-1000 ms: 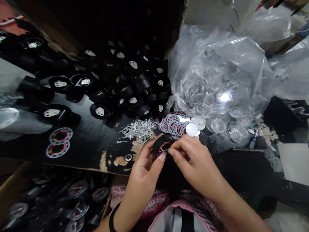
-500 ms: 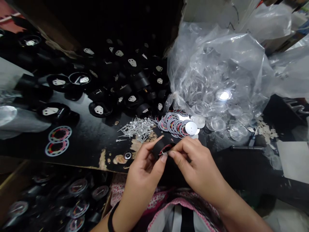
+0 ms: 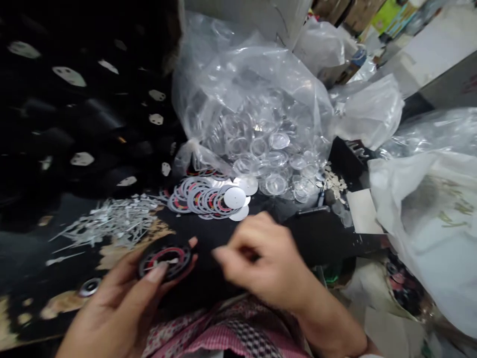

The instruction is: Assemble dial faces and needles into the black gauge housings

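Observation:
A round black gauge (image 3: 166, 258) with a red-marked dial and a light needle rests in my left hand (image 3: 122, 303). The fingers wrap round its casing, and the thumb lies over the dial at the needle. My right hand (image 3: 268, 258) is apart from the gauge, to its right. Its fingers are curled and blurred by motion; whether anything is between the fingertips cannot be made out. A heap of light grey needles (image 3: 119, 219) lies beyond the left hand. Printed dial discs (image 3: 208, 196), some with the plain silver side up, overlap beyond the right hand.
A clear plastic bag (image 3: 257, 74) full of transparent round covers (image 3: 276, 184) stands at the back. Black casings with white plates (image 3: 82, 159) fill the left. A small ringed part (image 3: 90, 287) lies near the table edge. White card (image 3: 365, 211) and a bulky white bag (image 3: 428, 238) are at right.
The view has swung to the right. My right hand has let go of the gauge and moved away from it; the gauge stays in my left hand, its dial now facing up more.

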`<state>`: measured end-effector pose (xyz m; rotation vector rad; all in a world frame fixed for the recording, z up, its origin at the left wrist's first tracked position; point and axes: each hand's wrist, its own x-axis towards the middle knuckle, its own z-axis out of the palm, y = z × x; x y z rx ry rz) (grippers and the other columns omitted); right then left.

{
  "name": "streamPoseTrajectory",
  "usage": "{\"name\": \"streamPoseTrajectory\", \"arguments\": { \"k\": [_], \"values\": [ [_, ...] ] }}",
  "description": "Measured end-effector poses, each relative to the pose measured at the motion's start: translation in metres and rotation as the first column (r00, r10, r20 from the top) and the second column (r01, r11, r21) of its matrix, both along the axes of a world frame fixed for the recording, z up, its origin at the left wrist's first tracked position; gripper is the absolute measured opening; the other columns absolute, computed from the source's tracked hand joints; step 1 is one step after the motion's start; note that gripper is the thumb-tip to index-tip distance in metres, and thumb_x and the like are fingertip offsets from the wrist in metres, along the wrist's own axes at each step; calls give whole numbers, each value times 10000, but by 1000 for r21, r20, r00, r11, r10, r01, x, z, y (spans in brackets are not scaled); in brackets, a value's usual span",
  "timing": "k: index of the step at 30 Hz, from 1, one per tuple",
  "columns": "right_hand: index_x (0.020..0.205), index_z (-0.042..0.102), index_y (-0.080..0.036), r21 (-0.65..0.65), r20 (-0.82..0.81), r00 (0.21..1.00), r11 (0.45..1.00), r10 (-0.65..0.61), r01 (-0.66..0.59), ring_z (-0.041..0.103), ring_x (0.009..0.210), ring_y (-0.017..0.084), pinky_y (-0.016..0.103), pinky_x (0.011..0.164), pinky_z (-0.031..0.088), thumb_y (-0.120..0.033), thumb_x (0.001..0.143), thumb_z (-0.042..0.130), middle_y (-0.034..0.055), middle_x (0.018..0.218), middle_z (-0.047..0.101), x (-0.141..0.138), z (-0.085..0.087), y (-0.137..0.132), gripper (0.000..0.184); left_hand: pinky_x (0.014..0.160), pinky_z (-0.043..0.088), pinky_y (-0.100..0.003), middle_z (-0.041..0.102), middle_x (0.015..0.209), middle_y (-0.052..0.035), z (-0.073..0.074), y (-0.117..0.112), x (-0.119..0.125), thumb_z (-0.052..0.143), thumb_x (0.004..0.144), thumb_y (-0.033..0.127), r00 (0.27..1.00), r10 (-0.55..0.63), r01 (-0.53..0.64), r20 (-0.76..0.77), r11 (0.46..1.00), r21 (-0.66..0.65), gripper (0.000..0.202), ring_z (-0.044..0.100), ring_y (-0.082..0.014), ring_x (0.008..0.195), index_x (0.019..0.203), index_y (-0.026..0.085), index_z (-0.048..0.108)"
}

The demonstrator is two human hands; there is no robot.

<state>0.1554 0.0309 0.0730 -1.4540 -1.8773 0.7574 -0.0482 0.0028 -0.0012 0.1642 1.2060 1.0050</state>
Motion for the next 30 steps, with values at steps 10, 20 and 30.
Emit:
{"name": "streamPoseTrajectory", "arguments": {
  "k": [10,20,30],
  "values": [
    [896,661,-173,139,-274,714,708,-644,692,581,655,146,303,674,466,-222,893,462,-3,733,623,107,-45,7,205,885,612,-311,773,1117,-159,16,8,35,610,944,349,964,-24,49,265,995,-88,268,736,-265,1037,1027,128,737],
    [893,551,-237,59,-506,713,805,-485,590,339,443,109,295,561,404,-208,868,490,-102,514,359,52,-30,25,72,952,572,-418,769,1101,-167,16,9,30,670,911,328,928,-41,70,370,995,-66,229,729,-306,1050,986,122,735],
    [794,542,-228,63,-632,754,981,180,-181,507,642,129,298,618,449,-103,883,412,-26,696,496,-53,-22,20,201,885,576,-298,779,1107,-37,11,6,33,729,866,314,930,-67,61,361,998,26,150,715,-218,1049,984,231,773]
  ]
}}
